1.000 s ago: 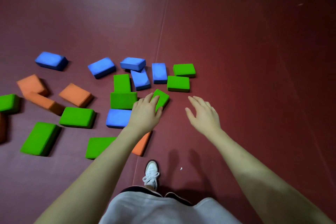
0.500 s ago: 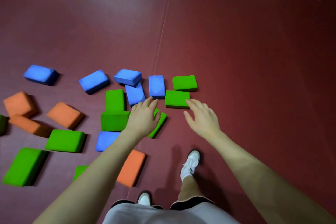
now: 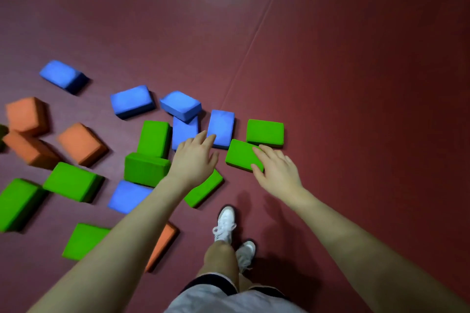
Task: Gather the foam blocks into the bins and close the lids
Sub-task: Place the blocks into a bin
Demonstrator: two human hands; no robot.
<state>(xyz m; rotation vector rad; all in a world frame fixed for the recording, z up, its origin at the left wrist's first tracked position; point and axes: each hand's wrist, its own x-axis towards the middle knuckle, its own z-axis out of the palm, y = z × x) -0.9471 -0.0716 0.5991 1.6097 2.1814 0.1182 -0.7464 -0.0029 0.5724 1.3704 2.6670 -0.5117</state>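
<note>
The right hand (image 3: 276, 173) is laid with spread fingers (image 3: 264, 154) on a green block (image 3: 240, 155); the left hand's (image 3: 194, 160) relaxed fingers are held over a blue block (image 3: 220, 126). No bins are seen. Soft foam could be fumbled if gripped 1-handed.

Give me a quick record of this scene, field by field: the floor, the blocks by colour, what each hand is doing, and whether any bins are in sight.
floor: dark red mat with a seam
blue blocks: six in view, one just beyond the left fingertips
green blocks: several, scattered left and centre
orange blocks: four, mostly far left
left hand: fingers straight, reaching over the blocks, holding nothing
right hand: fingers spread over the edge of a flat green block, no grip closed yet
bins: none in view
feet: white shoes on the mat below the hands
</note>
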